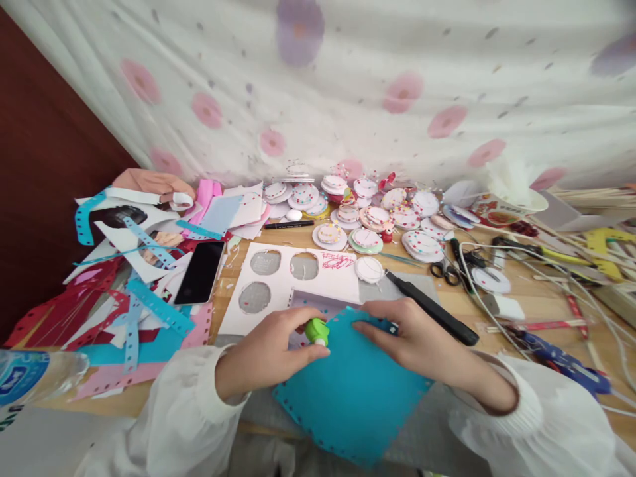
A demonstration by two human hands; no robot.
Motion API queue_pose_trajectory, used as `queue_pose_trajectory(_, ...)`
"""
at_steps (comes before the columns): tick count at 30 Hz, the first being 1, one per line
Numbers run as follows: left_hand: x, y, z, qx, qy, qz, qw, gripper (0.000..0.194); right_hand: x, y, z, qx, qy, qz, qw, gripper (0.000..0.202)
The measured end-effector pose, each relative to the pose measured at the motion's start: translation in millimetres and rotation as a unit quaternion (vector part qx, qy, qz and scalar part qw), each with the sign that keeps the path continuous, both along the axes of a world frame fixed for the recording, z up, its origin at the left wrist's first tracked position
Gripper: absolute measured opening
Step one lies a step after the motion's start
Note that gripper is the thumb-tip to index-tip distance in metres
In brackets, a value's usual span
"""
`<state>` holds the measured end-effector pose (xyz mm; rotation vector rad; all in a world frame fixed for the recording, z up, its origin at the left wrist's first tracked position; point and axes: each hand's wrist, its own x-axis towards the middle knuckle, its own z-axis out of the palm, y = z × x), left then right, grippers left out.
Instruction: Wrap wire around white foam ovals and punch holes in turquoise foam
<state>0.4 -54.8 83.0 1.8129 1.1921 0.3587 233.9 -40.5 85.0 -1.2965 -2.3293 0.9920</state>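
Note:
My left hand is closed around a small bright green hole punch, thumb and fingers on its two sides. The punch sits by the upper left edge of a blue sheet of paper. Small round holes run along several edges of that sheet. My right hand pinches the sheet near its upper right edge, its fingers partly hidden. Behind my hands lies a shallow box with small dots in it. Beyond it is a white card with round cut-outs and red scribble.
At left are paper scraps with punched edges, a phone and a plastic bottle. Stacked paper discs with coloured dots fill the back. At right lie a black cutter, scissors, a blue glue gun and a white cable.

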Motion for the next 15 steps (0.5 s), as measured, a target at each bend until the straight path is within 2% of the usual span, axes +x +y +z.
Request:
queue_pose_trajectory(6,3.9,-1.3,-1.7,-0.006,-0.012,-0.005,1.0,0.038,-2.6,-2.1,0.4,-0.011,0.006,0.033,0.999,0.021)
queue_pose_trajectory(15,6.0,0.6,-7.1,-0.032,-0.046,0.015,0.998,0.037,-4.2,-0.3,-5.6,-0.024,0.014,0.04,0.999,0.019)
